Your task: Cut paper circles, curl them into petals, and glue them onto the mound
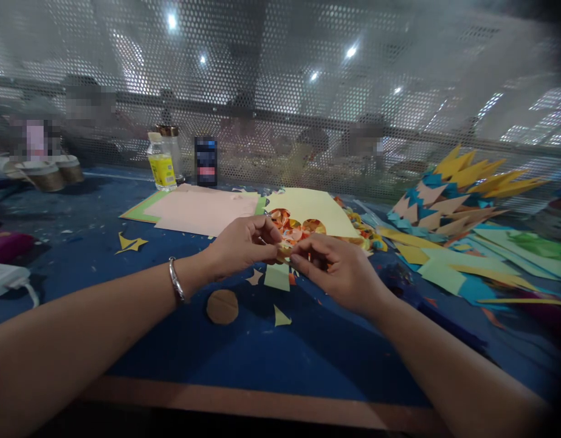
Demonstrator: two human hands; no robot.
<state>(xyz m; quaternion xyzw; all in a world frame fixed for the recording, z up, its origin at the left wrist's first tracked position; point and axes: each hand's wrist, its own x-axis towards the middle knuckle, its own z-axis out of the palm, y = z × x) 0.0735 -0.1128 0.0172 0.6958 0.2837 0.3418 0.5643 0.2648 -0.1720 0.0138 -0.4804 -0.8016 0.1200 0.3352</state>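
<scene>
My left hand (pixel 246 243) and my right hand (pixel 337 267) meet above the blue table, fingertips pinched on a small yellowish paper piece (pixel 284 250) between them. Just beyond are round orange patterned pieces (pixel 313 227), partly hidden by my fingers. Under my hands lies a pale green paper strip (pixel 277 277), with a small beige star-like scrap (pixel 254 277) to its left. Closer to me rest a round brown cardboard disc (pixel 222 306) and a pale yellow triangular scrap (pixel 281 316).
Pink sheets (pixel 202 210) and a pale yellow sheet (pixel 316 207) lie behind. A bottle (pixel 161 167) and a phone (pixel 206 161) stand at the back. Right are a spiky paper stack (pixel 444 198) and loose strips (pixel 453 267); left, a white charger (pixel 6 277).
</scene>
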